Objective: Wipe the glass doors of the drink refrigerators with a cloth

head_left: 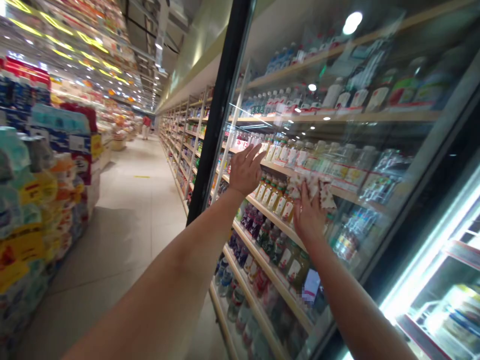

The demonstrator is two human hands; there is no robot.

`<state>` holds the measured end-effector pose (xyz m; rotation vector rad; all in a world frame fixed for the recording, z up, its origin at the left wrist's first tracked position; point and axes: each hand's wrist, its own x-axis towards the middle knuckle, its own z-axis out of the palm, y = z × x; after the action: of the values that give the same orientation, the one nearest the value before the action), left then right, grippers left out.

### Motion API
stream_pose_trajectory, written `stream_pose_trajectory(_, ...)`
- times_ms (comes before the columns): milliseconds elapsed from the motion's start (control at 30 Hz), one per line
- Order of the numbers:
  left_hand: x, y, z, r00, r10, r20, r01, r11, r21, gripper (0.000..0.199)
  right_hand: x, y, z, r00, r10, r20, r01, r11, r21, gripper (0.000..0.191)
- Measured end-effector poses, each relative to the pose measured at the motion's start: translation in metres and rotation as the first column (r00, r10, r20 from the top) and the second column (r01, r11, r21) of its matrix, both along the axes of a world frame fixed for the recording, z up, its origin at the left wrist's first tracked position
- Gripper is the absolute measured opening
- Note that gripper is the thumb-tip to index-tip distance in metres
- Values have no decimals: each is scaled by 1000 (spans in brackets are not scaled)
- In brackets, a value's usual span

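Note:
A glass door (337,135) with a dark frame stands open at an angle, and bottles on shelves show in its glass. My left hand (246,170) rests against the glass near the frame, fingers spread, holding nothing. To its right, my right hand (309,215) presses a light patterned cloth (313,190) to the glass. The cloth is crumpled, and its edges stick out above and beside the fingers.
A lit cooler interior (450,295) shows at the lower right. Packaged goods (37,200) are stacked on the left. Between them and the long shelves (187,130) runs an aisle floor (131,210). A person (146,126) stands far down the aisle.

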<state>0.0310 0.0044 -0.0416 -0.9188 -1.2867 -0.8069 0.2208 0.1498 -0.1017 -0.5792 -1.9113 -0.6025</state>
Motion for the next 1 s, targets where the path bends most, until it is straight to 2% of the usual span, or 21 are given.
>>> stream_pose_trajectory(100, -1, 0, -1, 1000, 5, -3, -5, 1000, 0, 48, -3, -1, -30, 996, 1, 95, -6, 999, 52, 68)
stream_pose_trajectory(167, -1, 0, -1, 1000, 5, 0, -5, 1000, -3, 48, -4, -1, -34, 988, -11, 154, -5, 995, 102, 67)
stream_pose_trajectory(200, -1, 0, -1, 1000, 4, 7, -4, 1000, -8, 48, -5, -2, -29, 986, -17, 167, -4, 993, 121, 65)
stream_pose_trajectory(333, -1, 0, -1, 1000, 6, 8, -6, 1000, -8, 48, -11, -9, 15, 994, -15, 108, 1, 992, 126, 59)
stream_pose_trajectory(400, 0, 0, 0, 1000, 13, -5, -13, 1000, -3, 48, -14, -13, 19, 997, -1, 71, -6, 995, 103, 58)
stream_pose_trajectory(467, 1, -1, 0, 1000, 11, 2, -11, 1000, -6, 47, -14, -17, -2, 995, 26, 97, -34, 996, 84, 58)
stream_pose_trajectory(567, 4, -3, 0, 999, -8, 44, 10, 999, -41, 49, -11, -18, -51, 954, 110, 280, -138, 987, 82, 59)
stream_pose_trajectory(633, 5, -4, 0, 997, -20, 70, 24, 998, -58, 50, -8, -17, -66, 908, 161, 387, -211, 973, 91, 59)
stream_pose_trajectory(700, 5, -4, 0, 996, -29, 87, 35, 997, -65, 50, -6, -15, -57, 907, 165, 387, -219, 971, 99, 58)
stream_pose_trajectory(800, 5, -4, 0, 992, -47, 116, 56, 995, -77, 52, -4, -13, -26, 977, 85, 194, -101, 992, 79, 55)
stream_pose_trajectory(867, 6, -3, 2, 990, -55, 133, 67, 994, -88, 52, -3, -10, -19, 992, 54, 112, -62, 995, 77, 55)
stream_pose_trajectory(933, 6, -2, 4, 986, -66, 155, 82, 992, -93, 53, 0, -4, -32, 984, 76, 163, -99, 986, 132, 54)
stream_pose_trajectory(1000, 5, -3, 4, 982, -75, 173, 94, 989, -110, 54, 3, 4, -55, 955, 108, 275, -167, 966, 200, 53)
